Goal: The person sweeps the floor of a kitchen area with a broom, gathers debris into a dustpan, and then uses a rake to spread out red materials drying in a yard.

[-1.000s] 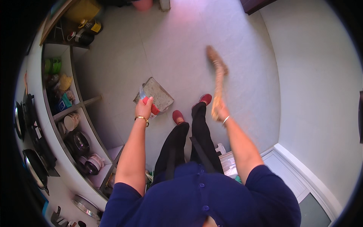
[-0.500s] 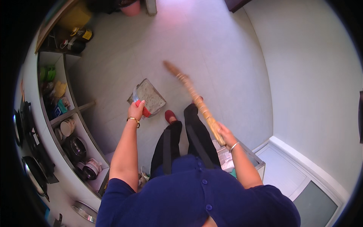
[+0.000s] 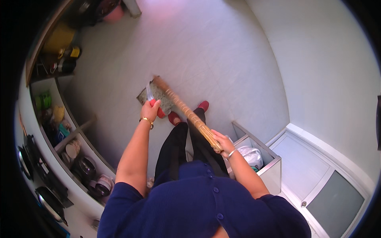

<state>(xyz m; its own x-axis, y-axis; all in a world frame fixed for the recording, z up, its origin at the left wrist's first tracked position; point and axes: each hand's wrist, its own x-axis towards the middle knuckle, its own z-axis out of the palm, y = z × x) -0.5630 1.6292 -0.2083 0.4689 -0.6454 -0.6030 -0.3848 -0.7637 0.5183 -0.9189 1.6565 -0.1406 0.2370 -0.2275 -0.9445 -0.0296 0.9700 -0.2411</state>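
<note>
Grey dustpan (image 3: 158, 96) tilted above pale floor (image 3: 222, 51), ahead of red shoes (image 3: 174, 118). Left hand (image 3: 150, 108) wrapped around its red handle. Straw broom (image 3: 186, 113) slants across, tip over pan; right hand (image 3: 222, 142) clenched on its bundled end. Open bin (image 3: 270, 166) beside right leg; shelves (image 3: 59, 131) at left.
</note>
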